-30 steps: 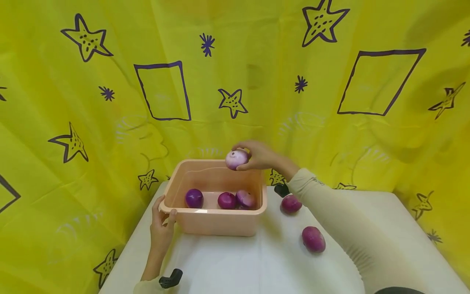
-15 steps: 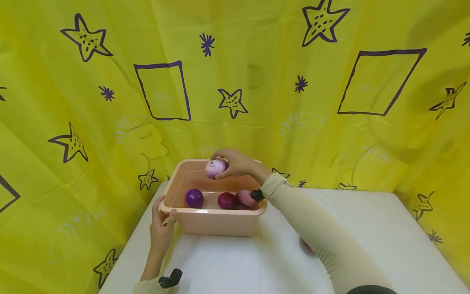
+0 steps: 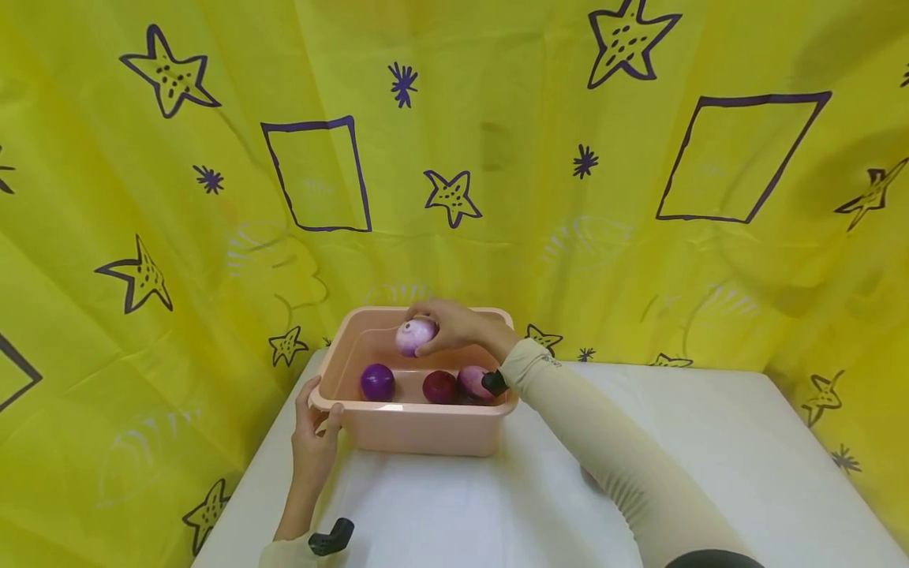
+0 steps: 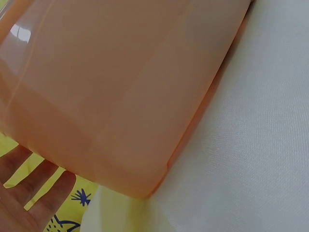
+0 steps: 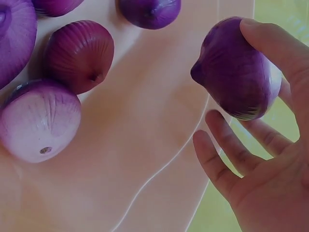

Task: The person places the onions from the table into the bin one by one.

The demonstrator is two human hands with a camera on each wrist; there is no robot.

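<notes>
My right hand (image 3: 454,325) pinches a purple-and-white onion (image 3: 416,337) between thumb and fingers, above the inside of a peach-pink plastic tub (image 3: 426,430). In the right wrist view the onion's pointed tip faces away from the palm, and the lower fingers are spread. Several onions lie inside the tub: a deep purple one (image 3: 377,383) at the left, a dark red one (image 3: 440,387) and a paler one (image 3: 472,382) at the right. My left hand (image 3: 315,442) grips the tub's front left corner, thumb on the front rim; the left wrist view shows its fingers (image 4: 53,191) along the wall.
A white cloth-covered table (image 3: 440,513) carries the tub near its back edge. Behind it hangs a yellow curtain (image 3: 511,260) with drawn stars and frames. My right sleeve (image 3: 604,442) covers part of the table, and only a sliver of an onion (image 3: 589,480) shows beside it.
My right hand has moved left and down with the onion, from over the tub's back right rim to inside its outline. The right arm now hides onions on the table. My left hand stays put.
</notes>
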